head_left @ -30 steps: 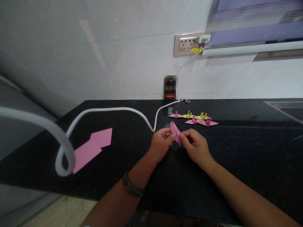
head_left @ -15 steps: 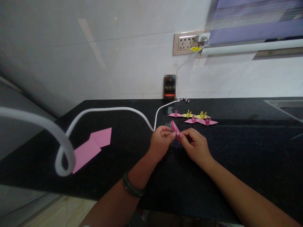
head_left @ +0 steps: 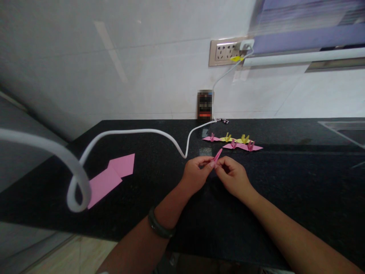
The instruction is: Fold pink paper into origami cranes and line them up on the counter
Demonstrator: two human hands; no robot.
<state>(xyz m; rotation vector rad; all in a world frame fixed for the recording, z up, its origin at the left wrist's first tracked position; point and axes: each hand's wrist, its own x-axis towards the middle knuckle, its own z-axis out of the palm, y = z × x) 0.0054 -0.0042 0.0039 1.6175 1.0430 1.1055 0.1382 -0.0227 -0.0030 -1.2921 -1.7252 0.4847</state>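
Observation:
Between my two hands is a narrow piece of folded pink paper (head_left: 218,154), its tip pointing up and to the right. My left hand (head_left: 196,172) pinches it between thumb and fingers. From the other side, my right hand (head_left: 234,176) grips its lower part with thumb and curled fingers. The lower end of the paper is hidden by the fingertips. Just beyond my hands, several folded paper cranes stand in two rows: a pink crane (head_left: 211,138) and a yellow crane (head_left: 244,139) among those behind, a darker pink crane (head_left: 250,146) in front.
Flat pink paper sheets (head_left: 104,186) lie on the black countertop (head_left: 154,167) at the left. A thick white cable (head_left: 134,131) loops across the left side. A phone-like device (head_left: 205,104), its screen blurred, leans against the wall below a socket panel (head_left: 224,52).
The folded pink paper has turned in my fingers: its tip leaned left before and now leans right, looking narrower. My hands have shifted slightly; the cranes and sheets stay put.

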